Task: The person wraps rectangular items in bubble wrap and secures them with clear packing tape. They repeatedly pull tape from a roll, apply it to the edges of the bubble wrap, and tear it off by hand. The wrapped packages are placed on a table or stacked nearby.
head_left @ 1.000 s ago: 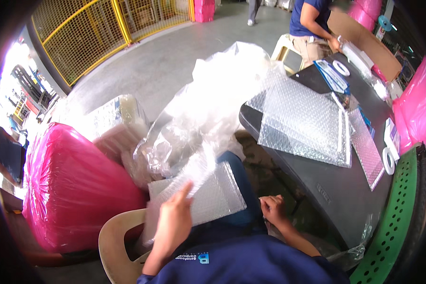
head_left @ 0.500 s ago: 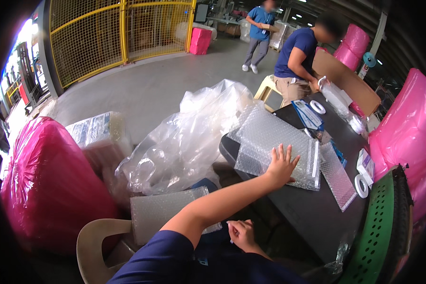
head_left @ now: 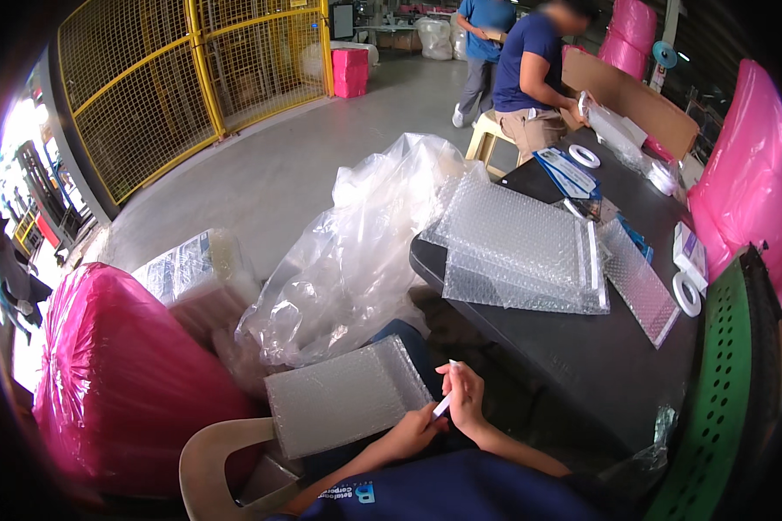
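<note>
Our left hand (head_left: 415, 430) has its fingers drawn together, seemingly pinching the lower end of a slim, flat white strip (head_left: 442, 406). Our right hand (head_left: 466, 398) is half curled just beside it, the strip's upper end reaching its palm; we cannot tell whether those fingers have hold of it too. Holding the hands so close, low before the body, probably keeps so light a piece steady.

Next to the left hand, a flat, clear bubble-wrap pouch (head_left: 343, 398) lies across our lap, over a leg in blue denim (head_left: 400, 337); the lap seems to serve as its rest. Its left end reaches the curved beige plastic chair arm (head_left: 202, 460), and its far edge comes near a heap of crumpled clear plastic sheeting (head_left: 347, 252), so sideways and forward reach looks tight there.

To our right, a shadowed gap parts the hands from the rounded edge of the black table (head_left: 573, 378). Overlapping clear bubble-wrap pouches (head_left: 521, 239) hang slightly past that edge, probably within easy reach. The table's nearer stretch leaves room to swing the right forearm, bounded farther out by a green perforated panel (head_left: 719, 373).
</note>
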Motion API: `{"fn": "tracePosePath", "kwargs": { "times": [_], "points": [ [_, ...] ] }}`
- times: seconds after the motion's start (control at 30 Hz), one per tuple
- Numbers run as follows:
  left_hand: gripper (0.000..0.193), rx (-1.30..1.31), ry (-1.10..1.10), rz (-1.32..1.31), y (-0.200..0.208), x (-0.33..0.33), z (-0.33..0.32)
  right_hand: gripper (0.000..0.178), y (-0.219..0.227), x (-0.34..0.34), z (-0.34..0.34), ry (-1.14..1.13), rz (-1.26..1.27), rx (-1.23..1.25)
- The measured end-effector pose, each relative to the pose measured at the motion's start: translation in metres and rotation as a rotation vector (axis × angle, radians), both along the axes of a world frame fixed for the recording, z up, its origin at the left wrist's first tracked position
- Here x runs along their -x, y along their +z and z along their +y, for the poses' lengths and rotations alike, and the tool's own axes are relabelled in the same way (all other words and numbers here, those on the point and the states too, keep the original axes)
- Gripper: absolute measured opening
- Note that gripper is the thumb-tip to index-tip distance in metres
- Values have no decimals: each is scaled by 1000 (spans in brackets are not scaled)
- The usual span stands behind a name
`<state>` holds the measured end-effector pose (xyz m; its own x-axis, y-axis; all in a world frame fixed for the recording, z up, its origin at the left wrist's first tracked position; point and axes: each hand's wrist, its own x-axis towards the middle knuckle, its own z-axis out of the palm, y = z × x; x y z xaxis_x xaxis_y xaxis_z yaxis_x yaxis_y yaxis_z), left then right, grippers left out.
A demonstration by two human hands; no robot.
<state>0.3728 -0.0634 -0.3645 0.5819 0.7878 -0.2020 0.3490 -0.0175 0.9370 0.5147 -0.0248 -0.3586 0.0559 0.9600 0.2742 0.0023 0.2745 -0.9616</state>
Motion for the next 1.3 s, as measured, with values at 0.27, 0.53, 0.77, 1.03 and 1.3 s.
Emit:
{"fn": "tracePosePath", "kwargs": {
  "times": [0.27,0.53,0.77,1.03,1.3],
  "points": [
    [32,-375,18,-301,-65,-32,9,48,24,22,-21,-42,-859,-398],
    [25,147,491,-906,-8,-9,11,45,39,25,-8,-105,-617,-716],
    [42,308,101,-1018,-31,45,37,29,47,-25,7,446,-67,303],
    [103,-386,372,944,-38,128,85,22,53,-47,-6,172,-58,234],
    [106,-21,599,673,-48,111,93,24,50,-54,-2,105,-4,274]
  ]
}}
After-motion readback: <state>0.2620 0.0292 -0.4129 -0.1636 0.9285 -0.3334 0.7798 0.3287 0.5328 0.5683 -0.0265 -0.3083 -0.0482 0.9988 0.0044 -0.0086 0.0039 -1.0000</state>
